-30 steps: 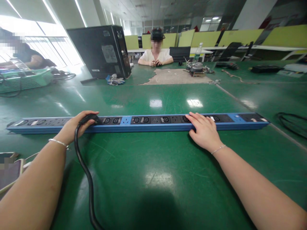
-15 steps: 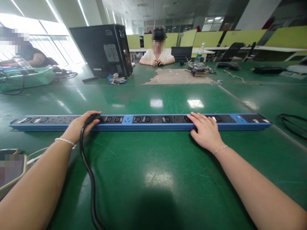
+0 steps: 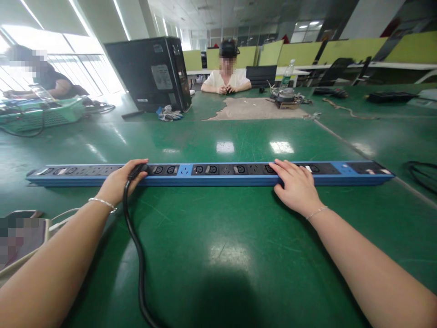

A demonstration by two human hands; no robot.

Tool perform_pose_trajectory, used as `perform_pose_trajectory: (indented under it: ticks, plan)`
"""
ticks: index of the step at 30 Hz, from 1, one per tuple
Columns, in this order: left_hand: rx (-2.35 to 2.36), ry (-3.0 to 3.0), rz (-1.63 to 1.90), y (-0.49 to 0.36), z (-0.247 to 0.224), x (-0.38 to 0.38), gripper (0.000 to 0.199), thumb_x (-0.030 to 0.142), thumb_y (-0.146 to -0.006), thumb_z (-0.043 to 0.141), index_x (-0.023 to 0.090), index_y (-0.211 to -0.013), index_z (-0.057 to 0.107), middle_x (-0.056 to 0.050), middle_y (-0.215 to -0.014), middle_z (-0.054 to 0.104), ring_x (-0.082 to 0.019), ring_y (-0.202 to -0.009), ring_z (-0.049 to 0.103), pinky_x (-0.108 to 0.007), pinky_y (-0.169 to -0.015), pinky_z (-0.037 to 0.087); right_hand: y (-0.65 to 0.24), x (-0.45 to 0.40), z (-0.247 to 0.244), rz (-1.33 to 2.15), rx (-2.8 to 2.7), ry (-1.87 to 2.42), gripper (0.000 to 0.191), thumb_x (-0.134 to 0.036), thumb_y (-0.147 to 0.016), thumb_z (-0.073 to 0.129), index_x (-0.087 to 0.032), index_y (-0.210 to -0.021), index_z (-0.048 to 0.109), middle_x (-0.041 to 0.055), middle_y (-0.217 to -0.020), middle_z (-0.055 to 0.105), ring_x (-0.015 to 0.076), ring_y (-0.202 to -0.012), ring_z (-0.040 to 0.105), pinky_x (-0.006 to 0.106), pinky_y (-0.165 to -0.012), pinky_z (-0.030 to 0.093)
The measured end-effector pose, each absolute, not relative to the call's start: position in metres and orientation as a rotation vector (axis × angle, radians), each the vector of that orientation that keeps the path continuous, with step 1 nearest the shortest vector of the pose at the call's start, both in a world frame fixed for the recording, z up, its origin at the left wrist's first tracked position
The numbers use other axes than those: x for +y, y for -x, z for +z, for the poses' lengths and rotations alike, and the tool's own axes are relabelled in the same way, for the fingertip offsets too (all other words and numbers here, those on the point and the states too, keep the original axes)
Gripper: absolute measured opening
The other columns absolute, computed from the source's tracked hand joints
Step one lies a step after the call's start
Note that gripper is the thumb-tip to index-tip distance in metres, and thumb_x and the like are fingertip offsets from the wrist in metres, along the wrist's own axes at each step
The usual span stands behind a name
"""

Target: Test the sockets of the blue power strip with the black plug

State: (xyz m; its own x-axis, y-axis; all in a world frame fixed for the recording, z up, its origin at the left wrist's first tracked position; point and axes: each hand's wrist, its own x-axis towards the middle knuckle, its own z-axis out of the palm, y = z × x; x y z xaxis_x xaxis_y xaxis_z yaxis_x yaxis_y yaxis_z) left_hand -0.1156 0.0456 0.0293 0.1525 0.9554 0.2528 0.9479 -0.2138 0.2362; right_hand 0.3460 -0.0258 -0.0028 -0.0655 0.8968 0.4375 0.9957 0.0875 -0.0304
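A long blue power strip [image 3: 218, 181] with black socket panels lies crosswise on the green table [image 3: 218, 218]. My left hand [image 3: 124, 178] is closed around a black plug [image 3: 140, 170] over the left part of the strip. From that plug a thick black cable [image 3: 138, 250] runs down to the bottom edge. Whether the plug sits in a socket is hidden by my fingers. My right hand [image 3: 294, 186] rests on the right part of the strip, fingers spread over its top face and thumb at the near side.
Across the table are a black computer case [image 3: 146, 75], gloves [image 3: 170, 113], a cardboard sheet [image 3: 252, 109], a bottle [image 3: 287, 75] and a seated person. A green basket [image 3: 64, 111] stands left, near another person. Black cable [image 3: 421, 175] lies right.
The whole view has shifted slightly, so the strip and both hands appear a little further right. Both hands keep their places on the strip and plug.
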Motion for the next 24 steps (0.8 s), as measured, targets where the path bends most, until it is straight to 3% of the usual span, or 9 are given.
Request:
perform_pose_trajectory:
  ticks: [5, 13, 24]
  plan:
    - [2.003, -2.354, 0.681, 0.107, 0.023, 0.040, 0.046, 0.040, -0.087, 0.044, 0.022, -0.130, 0.046, -0.009, -0.117, 0.061, -0.024, -0.107, 0.058, -0.036, -0.091, 0.043, -0.347, -0.025, -0.003, -0.411, -2.031, 1.860, 0.054, -0.019, -0.077, 0.044, -0.023, -0.131, 0.048, 0.0041, -0.137, 0.048, 0.0238, -0.126, 0.042, 0.048, -0.105, 0.027]
    - [2.170, -2.241, 0.667, 0.101, 0.024, 0.044, 0.043, 0.050, -0.086, 0.043, 0.027, -0.121, 0.053, -0.006, -0.114, 0.063, -0.026, -0.099, 0.060, -0.039, -0.087, 0.044, -0.346, -0.026, -0.002, -0.419, -2.037, 1.880, 0.053, -0.020, -0.078, 0.044, -0.023, -0.130, 0.049, 0.0035, -0.138, 0.048, 0.0238, -0.127, 0.042, 0.048, -0.105, 0.028]
    - [2.110, -2.291, 0.685, 0.106, 0.019, 0.049, 0.041, 0.045, -0.086, 0.045, 0.025, -0.120, 0.053, -0.006, -0.111, 0.064, -0.024, -0.097, 0.061, -0.036, -0.087, 0.044, -0.346, -0.025, -0.002, -0.410, -2.040, 1.895, 0.054, -0.020, -0.078, 0.044, -0.023, -0.131, 0.047, 0.0031, -0.139, 0.047, 0.0236, -0.128, 0.041, 0.049, -0.106, 0.027]
